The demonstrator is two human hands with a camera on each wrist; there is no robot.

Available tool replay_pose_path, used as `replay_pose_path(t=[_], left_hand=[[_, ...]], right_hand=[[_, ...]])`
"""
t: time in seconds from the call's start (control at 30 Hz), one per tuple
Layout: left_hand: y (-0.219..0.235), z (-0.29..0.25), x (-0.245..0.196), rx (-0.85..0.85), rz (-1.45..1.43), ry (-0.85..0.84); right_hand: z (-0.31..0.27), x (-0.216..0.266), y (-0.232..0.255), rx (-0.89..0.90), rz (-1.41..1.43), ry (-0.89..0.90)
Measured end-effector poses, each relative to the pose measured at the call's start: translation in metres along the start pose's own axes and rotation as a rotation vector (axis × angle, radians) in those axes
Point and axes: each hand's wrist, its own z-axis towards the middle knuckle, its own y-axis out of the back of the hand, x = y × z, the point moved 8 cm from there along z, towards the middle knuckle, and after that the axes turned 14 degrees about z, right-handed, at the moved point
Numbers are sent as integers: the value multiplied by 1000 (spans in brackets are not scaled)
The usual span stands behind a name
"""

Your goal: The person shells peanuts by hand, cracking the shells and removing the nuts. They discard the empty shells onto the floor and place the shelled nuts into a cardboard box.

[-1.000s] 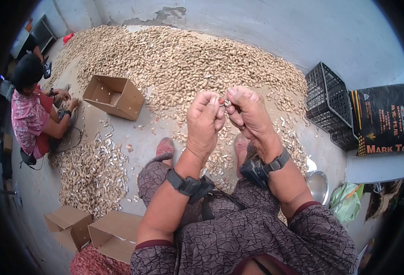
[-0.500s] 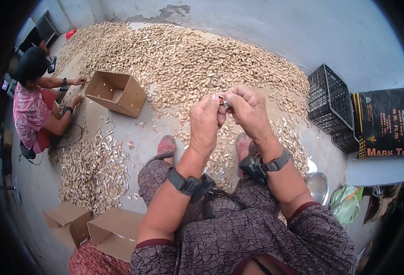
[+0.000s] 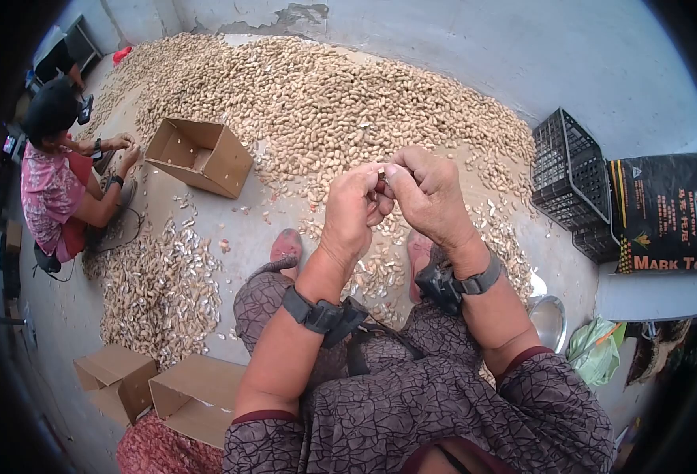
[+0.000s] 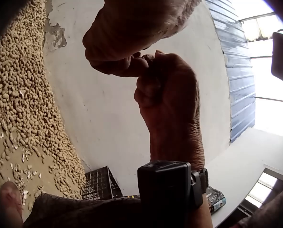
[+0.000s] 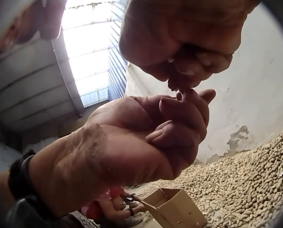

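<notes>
In the head view, the left hand [image 3: 351, 212] and right hand [image 3: 433, 201] meet fingertip to fingertip above the floor. Between them a small dark reddish piece, probably a peanut [image 3: 381, 182], is pinched, mostly hidden by the fingers. The right wrist view shows the left hand [image 5: 146, 135] with curled fingers below the right hand [image 5: 184, 38], a bit of broken shell [image 5: 173, 86] at their tips. A large heap of unshelled peanuts [image 3: 317, 103] lies beyond the hands; loose shells [image 3: 376, 276] lie on the floor between the feet.
An open cardboard box [image 3: 220, 162] stands left of centre, more boxes [image 3: 198, 391] at lower left. A person in a pink shirt [image 3: 48, 193] crouches at left beside a shell pile [image 3: 159, 292]. Black crates [image 3: 569, 178], a black sack [image 3: 664, 209] and a metal bowl [image 3: 548, 320] are at right.
Both hands have stayed together, the right thumb and fingers closing further over the small piece, which shows less now. The person at left reached out an arm, then drew their hands together.
</notes>
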Motion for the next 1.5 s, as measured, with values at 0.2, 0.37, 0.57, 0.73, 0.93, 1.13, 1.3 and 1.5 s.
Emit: replay_pose_path(t=[0.2,0.37,0.57,0.73,0.93,1.13,1.3,1.5], left_hand=[[18,-6,1,-300,149,80],[11,-10,-17,-193,184,-6],[-2,-13,-24,-107,214,-27],[-5,-12,-14,-31,102,-8],[1,-13,-17,-136,241,-79],[2,-15,-23,-249,315,-222],[0,-15,-18,-230,281,-159],[-1,-14,-10,-151,92,-55]], right_hand=[[4,-8,18,-185,204,-173],[2,-13,16,-95,385,-371],[3,-13,7,-57,396,-305],[3,-18,5,-64,435,-373],[1,-16,-1,-48,567,-396],[1,-21,-1,-1,452,-417],[2,-17,3,-28,395,-333],[0,-12,1,0,510,-299]])
